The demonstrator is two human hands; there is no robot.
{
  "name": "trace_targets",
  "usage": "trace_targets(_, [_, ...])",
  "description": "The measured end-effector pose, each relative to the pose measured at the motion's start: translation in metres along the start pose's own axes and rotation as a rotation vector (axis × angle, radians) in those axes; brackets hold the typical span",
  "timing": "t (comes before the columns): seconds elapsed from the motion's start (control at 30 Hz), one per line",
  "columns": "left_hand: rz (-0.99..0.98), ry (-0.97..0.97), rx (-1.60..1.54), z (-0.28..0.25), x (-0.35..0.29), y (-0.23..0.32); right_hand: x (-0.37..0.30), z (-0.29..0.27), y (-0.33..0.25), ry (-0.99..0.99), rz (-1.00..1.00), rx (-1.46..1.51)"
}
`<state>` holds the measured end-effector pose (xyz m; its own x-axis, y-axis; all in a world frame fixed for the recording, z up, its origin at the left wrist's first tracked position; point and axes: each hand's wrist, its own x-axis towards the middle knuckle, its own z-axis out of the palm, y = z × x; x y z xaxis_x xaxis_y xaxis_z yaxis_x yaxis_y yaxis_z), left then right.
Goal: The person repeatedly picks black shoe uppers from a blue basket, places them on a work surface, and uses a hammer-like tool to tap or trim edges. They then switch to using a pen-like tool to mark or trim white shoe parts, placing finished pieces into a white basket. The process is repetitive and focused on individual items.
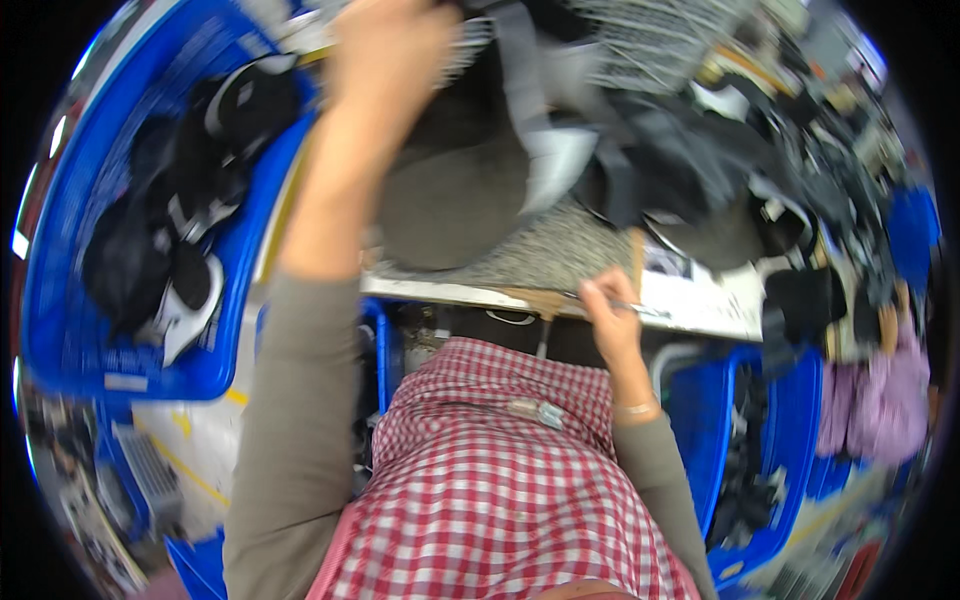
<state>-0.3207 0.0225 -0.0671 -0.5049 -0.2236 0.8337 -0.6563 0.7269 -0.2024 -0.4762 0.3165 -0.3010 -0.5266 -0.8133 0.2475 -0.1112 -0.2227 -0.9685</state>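
Note:
My left hand (395, 50), smeared by motion, is at the top of the picture, at the upper edge of a dark fabric piece (450, 190). Its fingers are too blurred to make out a grip. The piece is rounded below, with a pale grey strip (555, 165) along its right side. Lower right, at the table's front edge, my right hand (610, 305) is closed round a thin metal tool (650, 311) whose tip points right. More black and grey fabric pieces (690, 160) are heaped to the right of the dark one.
A blue crate (230, 335) with black and white pieces stands left. Blue bins (800, 430) are below the table's right end. White wire racks (660, 40) are at the back. Another person in a lilac sleeve (885, 400) is at far right, by a dark heap (840, 150).

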Motion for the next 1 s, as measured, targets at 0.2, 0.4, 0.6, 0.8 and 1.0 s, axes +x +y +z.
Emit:
trace_targets(0.2, [-0.072, -0.148, -0.633, 0.055, 0.069, 0.130, 0.023, 0.014, -0.011, -0.082, -0.188, -0.086])
trace_targets(0.4, [-0.370, -0.008, -0.754, 0.126, -0.062, 0.030, 0.042, 0.003, 0.006, -0.092, -0.146, -0.213])
trace_targets(0.6, [-0.699, 0.011, 0.036, 0.131, -0.181, -0.256, 0.055, 0.031, 0.022, -0.119, -0.327, -0.617])
trace_targets(0.8, [-0.441, -0.033, 0.267, 0.108, -0.162, -0.426, 0.059, 0.048, 0.008, -0.091, -0.307, -0.687])
trace_targets(1.0, [-0.788, -0.654, 0.389, 0.124, -0.135, -0.414, 0.062, 0.047, 0.005, -0.087, -0.326, -0.756])
